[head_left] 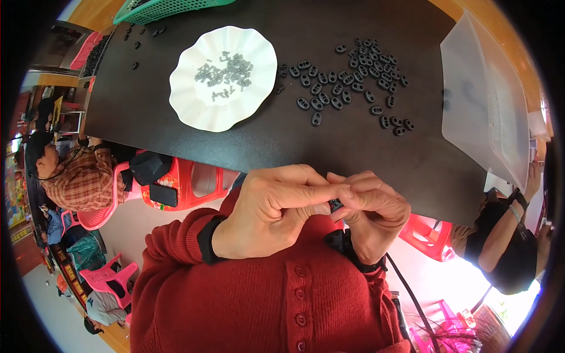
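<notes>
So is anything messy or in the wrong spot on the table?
A little. A few small black toggle pieces lie scattered near the green basket, far from the main pile of black pieces. The small grey springs stay on the white plate. Nothing looks broken.

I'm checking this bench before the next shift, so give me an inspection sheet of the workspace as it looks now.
Surface: dark table, mostly bare near its front edge.
Job's things: small black part pinched between both hands; loose pile of black oval parts; white scalloped plate holding small grey metal springs.
Clutter: translucent plastic tray at the right; green basket at the far edge; a few stray black parts near it.
Grips: left hand and right hand meet fingertip to fingertip, close to the chest.
Cables: black cable running down by the right wrist.
Surroundings: red and pink plastic chairs; other people seated on both sides.
</notes>
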{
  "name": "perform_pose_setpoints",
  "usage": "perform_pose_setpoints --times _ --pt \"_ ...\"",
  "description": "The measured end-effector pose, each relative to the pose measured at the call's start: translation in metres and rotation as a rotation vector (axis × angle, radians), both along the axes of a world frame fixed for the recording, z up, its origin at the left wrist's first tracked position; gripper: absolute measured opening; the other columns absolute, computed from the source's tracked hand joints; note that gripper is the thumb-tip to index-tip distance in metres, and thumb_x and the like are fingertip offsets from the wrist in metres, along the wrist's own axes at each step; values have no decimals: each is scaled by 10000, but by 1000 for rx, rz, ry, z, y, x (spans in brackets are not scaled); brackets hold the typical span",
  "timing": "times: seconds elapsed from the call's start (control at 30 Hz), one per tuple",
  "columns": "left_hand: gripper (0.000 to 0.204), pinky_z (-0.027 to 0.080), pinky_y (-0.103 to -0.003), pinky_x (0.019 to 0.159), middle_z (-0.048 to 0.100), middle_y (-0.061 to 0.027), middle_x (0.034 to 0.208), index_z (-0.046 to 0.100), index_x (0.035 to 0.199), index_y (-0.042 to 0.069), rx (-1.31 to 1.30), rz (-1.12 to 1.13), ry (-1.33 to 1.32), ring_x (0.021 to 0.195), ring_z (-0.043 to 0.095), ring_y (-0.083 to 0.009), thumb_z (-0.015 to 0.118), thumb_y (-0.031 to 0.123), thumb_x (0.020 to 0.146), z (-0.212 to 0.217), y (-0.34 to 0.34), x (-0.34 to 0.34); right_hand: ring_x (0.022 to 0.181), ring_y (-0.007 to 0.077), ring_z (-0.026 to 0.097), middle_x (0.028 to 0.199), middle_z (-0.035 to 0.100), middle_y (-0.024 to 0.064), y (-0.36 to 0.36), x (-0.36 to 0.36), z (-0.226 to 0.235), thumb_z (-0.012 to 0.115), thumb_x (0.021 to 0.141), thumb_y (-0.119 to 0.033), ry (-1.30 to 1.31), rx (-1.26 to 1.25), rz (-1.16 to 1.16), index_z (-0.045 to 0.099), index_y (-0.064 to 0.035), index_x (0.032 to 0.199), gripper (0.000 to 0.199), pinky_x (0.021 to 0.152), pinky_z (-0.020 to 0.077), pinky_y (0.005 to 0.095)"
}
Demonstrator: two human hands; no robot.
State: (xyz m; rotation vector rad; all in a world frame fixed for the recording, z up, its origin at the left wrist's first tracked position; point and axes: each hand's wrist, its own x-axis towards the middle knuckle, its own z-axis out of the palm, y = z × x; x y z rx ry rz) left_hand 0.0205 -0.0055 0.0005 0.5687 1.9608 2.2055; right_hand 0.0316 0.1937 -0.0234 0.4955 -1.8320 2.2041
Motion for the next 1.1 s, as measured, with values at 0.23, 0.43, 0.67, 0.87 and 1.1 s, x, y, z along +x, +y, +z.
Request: perform_pose_setpoints --times 0.23,0.43,0.67,0.87,1.1 --pt "272 527 -266 666 787 -106 977 823 1261 25 -96 74 116 764 681 -143 772 10 994 -2 6 -9 965 202 725 1045 795 130 5 -2 -1 912 822 33 -55 -61 4 823 39 1148 338 971 627 381" --pt "309 479 -256 637 781 -107 927 816 1266 6 -90 81 117 747 656 -117 818 11 957 -4 7 -14 1022 181 701 1133 767 115 12 4 14 974 780 -45 -275 -138 37 698 55 1423 707 936 573 331" --pt "330 428 -257 617 756 -91 897 810 1273 -6 -59 88 51 713 593 -99 833 12 945 -10 7 -14 1024 176 705 1108 772 100 16 4 3 964 798 -21 -261 -98 50 724 47 1374 628 926 582 330" --pt "329 464 -252 650 776 -106 933 807 1271 -18 -83 88 57 758 637 -110 834 13 944 -10 6 -12 977 177 726 1060 792 108 13 10 4 950 798 31 -263 -86 -29 777 37 1248 482 877 586 321" --pt "324 490 -256 674 785 -110 950 806 1274 -19 -84 76 63 785 661 -119 829 14 953 -12 8 -9 905 214 746 1012 830 155 11 10 5 946 754 77 -126 71 -151 829 33 1086 354 817 581 323"
